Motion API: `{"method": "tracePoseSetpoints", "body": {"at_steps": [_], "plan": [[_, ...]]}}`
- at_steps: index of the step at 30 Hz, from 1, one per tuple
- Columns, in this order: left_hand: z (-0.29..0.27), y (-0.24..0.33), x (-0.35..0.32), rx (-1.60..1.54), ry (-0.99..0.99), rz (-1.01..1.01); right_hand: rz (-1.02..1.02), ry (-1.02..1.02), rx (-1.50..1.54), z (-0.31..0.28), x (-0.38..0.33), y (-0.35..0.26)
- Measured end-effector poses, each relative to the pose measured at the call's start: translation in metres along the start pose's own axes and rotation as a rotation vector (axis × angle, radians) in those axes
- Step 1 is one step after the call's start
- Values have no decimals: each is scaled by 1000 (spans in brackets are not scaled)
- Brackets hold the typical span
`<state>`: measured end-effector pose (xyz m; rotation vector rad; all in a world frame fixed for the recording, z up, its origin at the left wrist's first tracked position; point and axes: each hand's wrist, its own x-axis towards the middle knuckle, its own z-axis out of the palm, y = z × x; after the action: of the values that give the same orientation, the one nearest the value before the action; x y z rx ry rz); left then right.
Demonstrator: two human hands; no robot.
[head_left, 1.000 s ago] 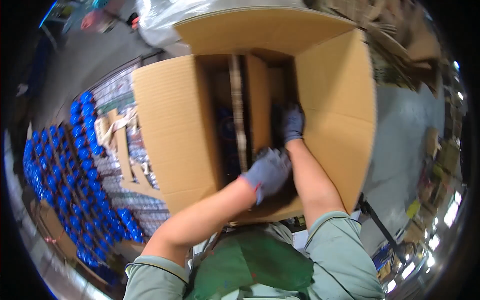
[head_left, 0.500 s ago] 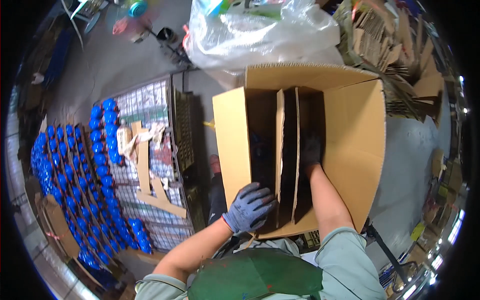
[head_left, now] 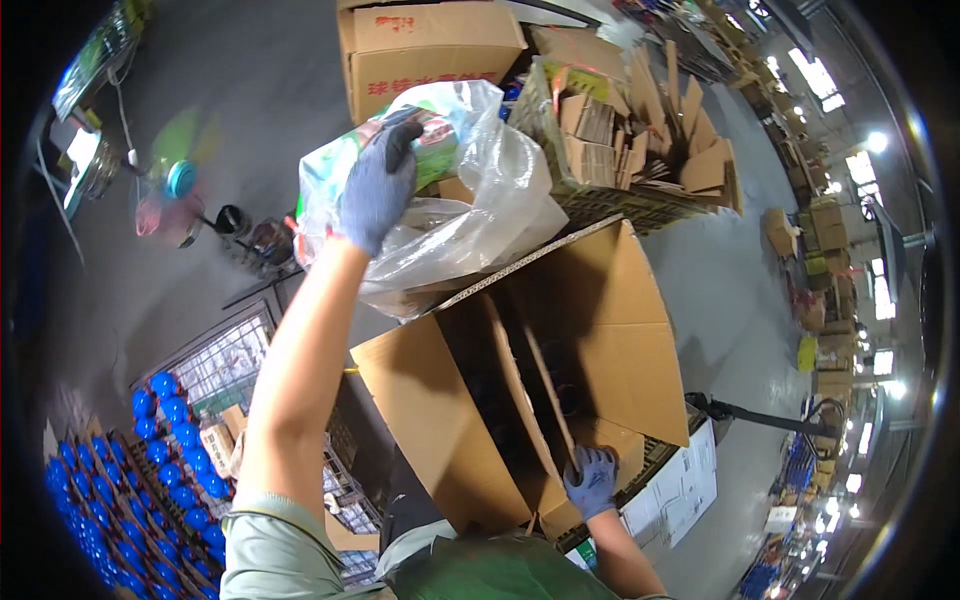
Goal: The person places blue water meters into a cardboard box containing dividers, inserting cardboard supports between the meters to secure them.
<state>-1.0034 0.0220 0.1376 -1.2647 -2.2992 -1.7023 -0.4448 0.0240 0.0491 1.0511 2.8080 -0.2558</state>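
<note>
**boxguy:** So the thing in play is that clear plastic bag (head_left: 450,200) with green and white printed packets inside. It's up in the air, just above the far rim of the open cardboard carton (head_left: 600,340). The left hand (head_left: 380,180), in a grey-blue glove, is clamped over the top of a packet through the film, arm stretched right out. My guess is the grip sits up there so the slack plastic hangs below and doesn't slide out of the fingers.

**palletjane:** And the right hand (head_left: 592,480)? Same kind of glove, down at the near edge of the carton, curled over the rim next to the upright cardboard divider (head_left: 535,390). Looks to me like it's bracing the carton so it doesn't shift while the other arm is stretched out.

**boxguy:** Agreed. The flaps are folded outward, which keeps the mouth wide open. It's dark inside, can't tell what's in there.

**palletjane:** Around it: a crate of folded cardboard pieces (head_left: 640,130) behind the bag, another closed carton (head_left: 430,50) further back, and rows of blue-capped bottles (head_left: 170,470) on the floor to the person's left. A small fan (head_left: 180,180) is spinning on the concrete too.
</note>
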Motion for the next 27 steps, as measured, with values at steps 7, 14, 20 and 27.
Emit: {"method": "tracePoseSetpoints", "body": {"at_steps": [7,14,20,27], "plan": [[48,-85,-132,-328,-882,-494,83,126,11,0,2,-10],[55,-63,-61,449,-469,25,119,150,6,6,-5,-9],[111,-230,-57,632,-852,-204,213,47,9,1,-6,-3],[125,-258,-82,559,-668,-35,114,228,69,15,1,5]]}}
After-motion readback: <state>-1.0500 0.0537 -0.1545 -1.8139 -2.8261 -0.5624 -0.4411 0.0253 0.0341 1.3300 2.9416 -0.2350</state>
